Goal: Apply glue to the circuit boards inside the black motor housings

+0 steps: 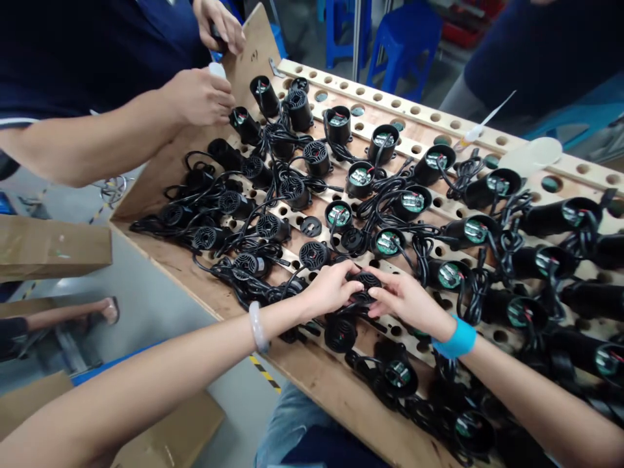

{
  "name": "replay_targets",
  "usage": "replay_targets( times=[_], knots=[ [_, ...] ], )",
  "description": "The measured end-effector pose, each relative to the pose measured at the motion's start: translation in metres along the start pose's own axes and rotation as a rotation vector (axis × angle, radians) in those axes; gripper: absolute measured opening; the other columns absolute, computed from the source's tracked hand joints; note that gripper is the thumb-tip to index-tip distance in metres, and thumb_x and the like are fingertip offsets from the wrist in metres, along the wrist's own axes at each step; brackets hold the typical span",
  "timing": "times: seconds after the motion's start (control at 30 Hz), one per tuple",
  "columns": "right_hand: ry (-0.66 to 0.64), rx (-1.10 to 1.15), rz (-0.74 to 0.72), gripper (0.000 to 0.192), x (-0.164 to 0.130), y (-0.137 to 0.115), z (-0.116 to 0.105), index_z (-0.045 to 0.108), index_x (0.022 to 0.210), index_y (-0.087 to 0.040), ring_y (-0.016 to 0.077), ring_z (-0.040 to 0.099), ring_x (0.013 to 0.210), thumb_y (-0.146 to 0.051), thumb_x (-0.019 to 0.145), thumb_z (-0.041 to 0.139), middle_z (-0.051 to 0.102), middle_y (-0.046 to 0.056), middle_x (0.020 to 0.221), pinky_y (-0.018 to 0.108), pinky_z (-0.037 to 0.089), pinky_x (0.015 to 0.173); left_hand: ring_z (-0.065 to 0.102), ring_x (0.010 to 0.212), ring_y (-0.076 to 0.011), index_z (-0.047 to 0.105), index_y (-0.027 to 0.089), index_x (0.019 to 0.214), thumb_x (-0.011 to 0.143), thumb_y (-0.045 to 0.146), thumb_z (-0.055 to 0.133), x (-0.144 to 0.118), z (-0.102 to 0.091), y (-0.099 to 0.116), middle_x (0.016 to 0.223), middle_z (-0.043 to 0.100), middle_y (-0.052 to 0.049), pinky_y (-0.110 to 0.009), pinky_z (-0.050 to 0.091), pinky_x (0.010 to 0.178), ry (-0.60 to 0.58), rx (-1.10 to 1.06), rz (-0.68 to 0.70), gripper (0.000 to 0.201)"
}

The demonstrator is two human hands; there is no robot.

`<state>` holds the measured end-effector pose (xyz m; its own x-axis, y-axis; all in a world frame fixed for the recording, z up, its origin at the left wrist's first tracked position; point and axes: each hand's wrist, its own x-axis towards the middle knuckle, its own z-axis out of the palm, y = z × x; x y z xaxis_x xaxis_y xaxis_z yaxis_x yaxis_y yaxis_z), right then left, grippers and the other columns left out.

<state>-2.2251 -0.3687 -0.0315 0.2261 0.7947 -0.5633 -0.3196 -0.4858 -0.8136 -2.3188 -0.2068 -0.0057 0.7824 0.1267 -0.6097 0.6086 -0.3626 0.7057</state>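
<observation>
Gripped by the fingertips of both the left hand (334, 287) and right hand (407, 300), a round, vent-slotted black cap (366, 281) sits over a drilled pale-wood rack (405, 106), amid glossy coiled cables (383, 207) and cylindrical black housings (340, 134), many exposing green circuit boards (360, 176).

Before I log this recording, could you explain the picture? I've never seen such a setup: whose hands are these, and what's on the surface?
There's no robot: one camera, worn on the person's head, looks forward and down. The wearer's left hand, below a pale bracelet, and right hand, below a blue wristband, hold a slotted black part between them. Around it, black housings and cables fill a wooden tray; many housings are open, showing green circuit boards. The hands at upper left are a co-worker's.
</observation>
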Motion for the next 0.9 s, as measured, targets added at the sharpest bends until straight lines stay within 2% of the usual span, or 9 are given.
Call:
replay_targets(
  times=[0.1, 0.23, 0.33, 0.43, 0.57, 0.67, 0.8, 0.9],
  knots=[
    [-0.089, 0.027, -0.011, 0.067, 0.000, 0.000, -0.003, 0.038, 0.142, -0.020, 0.0227, 0.072, 0.075, -0.030, 0.080, 0.062, 0.071, 0.002, 0.084, 0.039, 0.061, 0.071, 0.066, 0.061, -0.0156, 0.057, 0.016, 0.101, 0.085, 0.027, 0.055, 0.001, 0.001, -0.001, 0.078, 0.067, -0.003, -0.025, 0.052, 0.057, 0.002, -0.047, -0.013, 0.020],
    [0.015, -0.111, 0.035, 0.062, -0.001, -0.009, 0.002, 0.042, 0.139, -0.018, 0.0231, 0.071, 0.067, -0.022, 0.080, 0.059, 0.069, 0.002, 0.076, 0.039, 0.061, 0.064, 0.065, 0.063, -0.0149, 0.056, 0.012, 0.103, 0.083, 0.018, 0.058, 0.005, -0.005, 0.005, 0.076, 0.065, -0.003, -0.026, 0.055, 0.058, -0.086, -0.197, -0.117, 0.022],
    [0.040, -0.141, 0.106, 0.062, -0.002, -0.015, 0.007, 0.039, 0.141, -0.016, 0.0233, 0.071, 0.065, -0.017, 0.081, 0.054, 0.069, 0.003, 0.074, 0.038, 0.060, 0.059, 0.063, 0.058, -0.0141, 0.054, 0.011, 0.105, 0.076, 0.014, 0.066, 0.009, -0.011, 0.010, 0.063, 0.060, 0.002, -0.026, 0.053, 0.058, -0.154, -0.182, -0.166, 0.031],
    [0.038, -0.185, 0.061, 0.060, -0.003, -0.016, 0.009, 0.040, 0.140, -0.018, 0.0206, 0.070, 0.062, -0.016, 0.080, 0.051, 0.068, 0.003, 0.078, 0.035, 0.058, 0.058, 0.063, 0.056, -0.0160, 0.051, 0.014, 0.110, 0.072, 0.015, 0.069, 0.010, -0.013, 0.011, 0.056, 0.056, 0.006, -0.025, 0.051, 0.055, -0.172, -0.114, -0.164, 0.042],
    [0.050, -0.301, 0.011, 0.061, -0.003, -0.017, 0.009, 0.039, 0.140, -0.015, 0.0194, 0.069, 0.058, -0.015, 0.080, 0.049, 0.066, 0.001, 0.067, 0.032, 0.054, 0.059, 0.064, 0.061, -0.0185, 0.057, 0.017, 0.104, 0.074, 0.021, 0.063, 0.009, -0.012, 0.009, 0.061, 0.061, 0.002, -0.026, 0.048, 0.059, -0.124, 0.057, -0.049, 0.032],
    [0.049, -0.266, 0.036, 0.062, -0.002, -0.016, 0.008, 0.038, 0.141, -0.014, 0.0188, 0.068, 0.056, -0.016, 0.080, 0.049, 0.066, 0.001, 0.066, 0.030, 0.053, 0.058, 0.064, 0.064, -0.0194, 0.060, 0.017, 0.102, 0.071, 0.022, 0.064, 0.007, -0.011, 0.008, 0.062, 0.063, 0.001, -0.026, 0.047, 0.060, -0.072, 0.105, -0.012, 0.032],
    [0.013, -0.126, 0.015, 0.064, 0.000, -0.011, 0.005, 0.037, 0.142, -0.017, 0.0176, 0.069, 0.060, -0.020, 0.080, 0.051, 0.065, 0.000, 0.073, 0.030, 0.055, 0.060, 0.063, 0.059, -0.0176, 0.061, 0.017, 0.103, 0.072, 0.025, 0.064, 0.005, -0.009, 0.003, 0.062, 0.063, 0.002, -0.024, 0.046, 0.056, -0.050, -0.001, -0.001, 0.032],
    [-0.013, -0.029, 0.077, 0.067, 0.002, -0.009, 0.004, 0.034, 0.144, -0.017, 0.0168, 0.069, 0.061, -0.020, 0.080, 0.054, 0.065, 0.001, 0.075, 0.029, 0.056, 0.057, 0.063, 0.055, -0.0162, 0.060, 0.016, 0.104, 0.072, 0.026, 0.065, 0.002, -0.005, -0.003, 0.062, 0.063, 0.002, -0.023, 0.045, 0.052, -0.042, -0.131, -0.014, 0.034]
  ],
)
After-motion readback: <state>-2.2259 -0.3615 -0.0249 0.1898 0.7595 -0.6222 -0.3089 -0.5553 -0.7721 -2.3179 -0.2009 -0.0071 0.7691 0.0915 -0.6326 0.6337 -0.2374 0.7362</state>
